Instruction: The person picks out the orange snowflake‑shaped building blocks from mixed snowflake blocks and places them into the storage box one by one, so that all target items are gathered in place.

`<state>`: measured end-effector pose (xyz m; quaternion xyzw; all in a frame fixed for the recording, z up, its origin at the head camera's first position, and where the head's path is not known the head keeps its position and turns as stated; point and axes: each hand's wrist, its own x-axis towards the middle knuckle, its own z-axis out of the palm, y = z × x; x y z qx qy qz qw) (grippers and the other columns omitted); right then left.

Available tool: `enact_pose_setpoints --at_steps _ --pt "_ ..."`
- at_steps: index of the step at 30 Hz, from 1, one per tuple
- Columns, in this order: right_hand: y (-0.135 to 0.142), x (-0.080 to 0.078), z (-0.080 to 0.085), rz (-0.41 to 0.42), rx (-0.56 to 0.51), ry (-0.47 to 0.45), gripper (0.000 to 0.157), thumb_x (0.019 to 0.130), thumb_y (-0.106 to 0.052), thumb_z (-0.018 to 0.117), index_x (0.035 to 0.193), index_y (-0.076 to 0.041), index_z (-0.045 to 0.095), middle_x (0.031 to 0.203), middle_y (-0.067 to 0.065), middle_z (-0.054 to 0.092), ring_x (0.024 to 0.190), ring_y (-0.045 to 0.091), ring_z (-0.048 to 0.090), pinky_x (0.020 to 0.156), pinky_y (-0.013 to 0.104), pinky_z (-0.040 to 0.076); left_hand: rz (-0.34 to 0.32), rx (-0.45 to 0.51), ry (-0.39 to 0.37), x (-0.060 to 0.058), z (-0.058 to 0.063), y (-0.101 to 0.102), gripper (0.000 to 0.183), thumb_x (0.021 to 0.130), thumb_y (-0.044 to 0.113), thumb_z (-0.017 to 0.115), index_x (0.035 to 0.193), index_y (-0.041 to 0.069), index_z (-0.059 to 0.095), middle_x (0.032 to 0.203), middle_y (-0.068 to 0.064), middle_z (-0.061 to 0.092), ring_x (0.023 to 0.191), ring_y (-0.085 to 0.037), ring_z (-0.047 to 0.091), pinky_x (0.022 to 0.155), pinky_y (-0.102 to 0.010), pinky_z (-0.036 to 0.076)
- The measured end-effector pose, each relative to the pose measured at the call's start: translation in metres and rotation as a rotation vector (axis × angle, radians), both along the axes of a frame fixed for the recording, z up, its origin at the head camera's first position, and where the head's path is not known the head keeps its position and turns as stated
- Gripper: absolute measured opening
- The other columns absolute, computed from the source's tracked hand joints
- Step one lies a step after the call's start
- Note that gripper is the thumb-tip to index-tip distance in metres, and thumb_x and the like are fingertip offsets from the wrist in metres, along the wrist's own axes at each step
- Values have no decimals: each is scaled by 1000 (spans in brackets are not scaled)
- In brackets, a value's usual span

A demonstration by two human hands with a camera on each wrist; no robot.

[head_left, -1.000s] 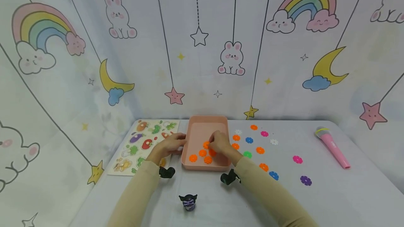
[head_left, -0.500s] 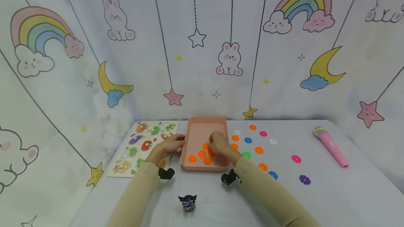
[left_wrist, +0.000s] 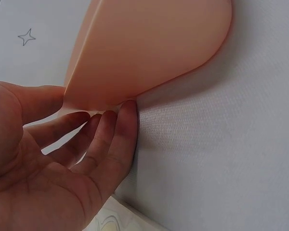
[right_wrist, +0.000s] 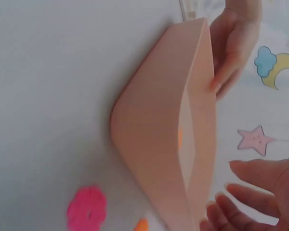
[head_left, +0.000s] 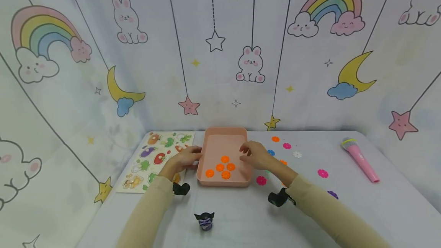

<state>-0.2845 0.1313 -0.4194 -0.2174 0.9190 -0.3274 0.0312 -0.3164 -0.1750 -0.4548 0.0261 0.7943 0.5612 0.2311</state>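
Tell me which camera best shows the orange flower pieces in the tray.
The head view: it looks down into the tray, where five orange flower pieces lie unobstructed. The right wrist view shows only an orange sliver, tray wall hiding the rest. The left wrist view shows part of the tray but no pieces.

A shallow, peach-pink plastic tray (head_left: 225, 141), rectangular with rounded corners and raised walls, lies flat between the person's two hands. Its left wall is held between the thumb and fingers of the left hand (head_left: 182, 159); its right wall lies beside the right hand (head_left: 257, 156). Inside, five bright orange flower-shaped pieces (head_left: 225, 175) with scalloped edges rest on the floor: four clustered nearer the right hand's fingertips, one apart, toward the left hand.
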Motion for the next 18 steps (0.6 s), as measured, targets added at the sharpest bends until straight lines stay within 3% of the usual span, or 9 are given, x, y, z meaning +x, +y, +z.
enact_pose_setpoints --at_steps 7,18 --pt "52 4 4 55 7 67 28 94 -9 73 119 3 66 111 15 67 94 22 60 77 31 55 -1 4 -7 -1 0 0 50 109 17 48 154 -1 38 149 -21 50 128 -32 55 102 -46 53" --pt "111 11 -1 2 26 53 29 94 -11 73 118 3 66 110 16 68 93 22 60 75 27 55 4 3 1 -3 -4 0 50 108 19 50 153 0 40 148 -20 51 127 -31 56 100 -45 55"
